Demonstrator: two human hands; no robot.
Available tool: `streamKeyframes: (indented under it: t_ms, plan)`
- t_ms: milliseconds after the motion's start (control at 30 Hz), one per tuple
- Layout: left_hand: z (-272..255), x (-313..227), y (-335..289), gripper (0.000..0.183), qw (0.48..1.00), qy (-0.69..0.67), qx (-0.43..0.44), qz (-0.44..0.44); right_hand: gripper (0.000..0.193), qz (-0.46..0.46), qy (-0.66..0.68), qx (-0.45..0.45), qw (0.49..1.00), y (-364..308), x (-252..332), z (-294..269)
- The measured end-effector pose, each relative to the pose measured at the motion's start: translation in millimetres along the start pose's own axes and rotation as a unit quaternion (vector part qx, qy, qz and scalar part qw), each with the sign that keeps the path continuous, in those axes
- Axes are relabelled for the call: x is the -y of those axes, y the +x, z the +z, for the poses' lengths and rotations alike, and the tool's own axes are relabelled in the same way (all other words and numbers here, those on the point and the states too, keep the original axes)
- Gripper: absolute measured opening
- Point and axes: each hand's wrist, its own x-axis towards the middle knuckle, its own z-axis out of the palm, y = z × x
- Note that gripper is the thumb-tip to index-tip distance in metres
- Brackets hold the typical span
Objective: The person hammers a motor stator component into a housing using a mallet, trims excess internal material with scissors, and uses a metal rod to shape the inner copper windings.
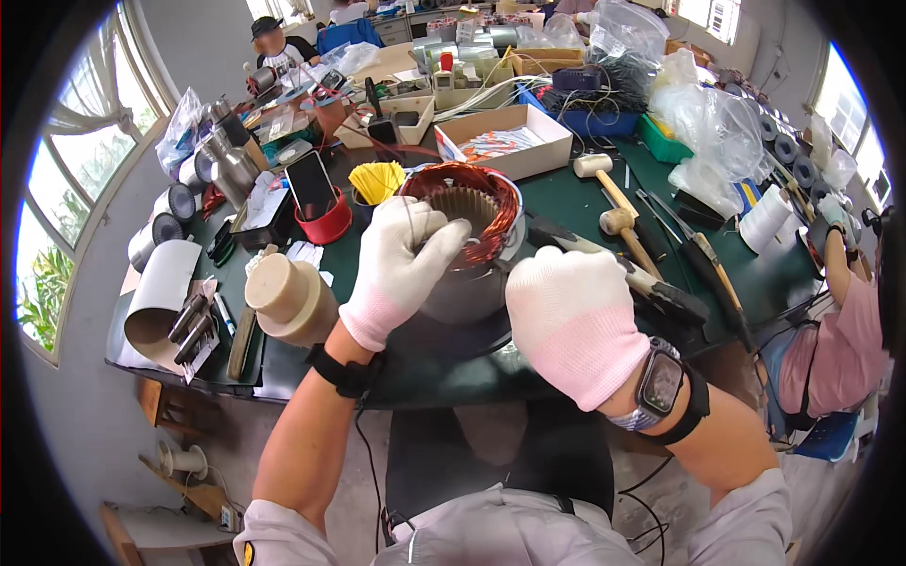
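In front of me on the green table stands a motor stator [462, 300], its round grey body topped by a ring of copper windings [508, 212]. My left hand [406, 255], in a white glove with a pink cuff, is closed at the left front edge of the windings, thumb and fingers pressed together. A thin strand seems to run by its fingers, but what they hold is too small to make out. My right hand [571, 316], gloved the same way, is a fist just right of the stator. Its fingers are turned away, so anything inside is hidden.
Left of the stator are a cream stepped cylinder [291, 300], a red round container [326, 226], a phone [310, 186] and yellow strips [377, 181]. Mallets [620, 224] and a black-handled tool [672, 297] lie right. A white box [557, 151] stands behind. Another person [835, 330] works at right.
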Motion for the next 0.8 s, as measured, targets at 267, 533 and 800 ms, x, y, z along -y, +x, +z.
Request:
streamKeyframes:
  t_ms: [267,533,800]
  plan:
    - [-0.2,23.2,0.8,0.041,0.963,-0.228,-0.024,-0.145,0.025,-0.026,0.079,0.053,0.995,19.3,-25.1,-13.8]
    - [-42.5,50.7,37.0,0.055,0.944,-0.252,-0.065,-0.205,0.032,0.035,0.080,0.109,0.990,-48.6,-54.9,-36.1]
    - [-42.8,-45.4,-46.0,0.041,0.991,0.097,-0.089,-0.037,0.031,0.066,0.102,0.041,0.992,-69.7,-85.1,-8.2]
